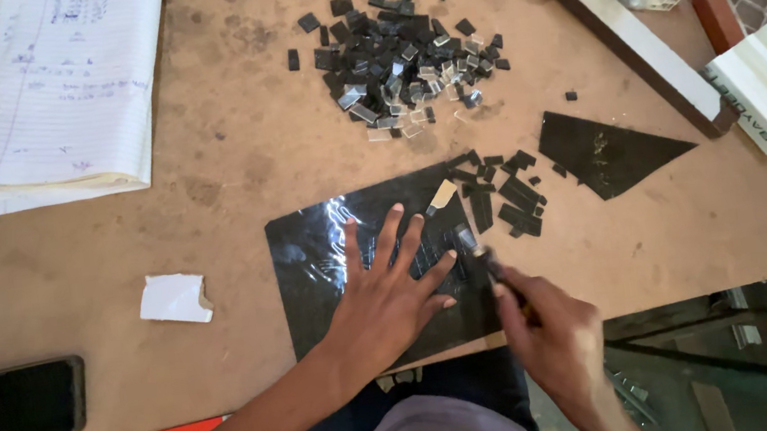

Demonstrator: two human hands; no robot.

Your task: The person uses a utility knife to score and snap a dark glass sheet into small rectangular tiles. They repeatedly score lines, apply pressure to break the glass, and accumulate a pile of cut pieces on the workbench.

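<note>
Right hand (550,326) nearest the lens, clenched on a small cutting tool (476,248) with its tip at the right edge of the black sheet (314,281). Left hand (390,287) lies flat, fingers spread, nothing grasped, pinning the sheet to the table (232,156) so it can't slide (sheet overhangs the near edge). Cut strips (512,201) just beside, pile of small pieces (399,60) further back, clear of the work area

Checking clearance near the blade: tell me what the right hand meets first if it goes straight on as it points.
Likely the loose black strips beyond the right hand and its tool tip; depth is unclear.
</note>
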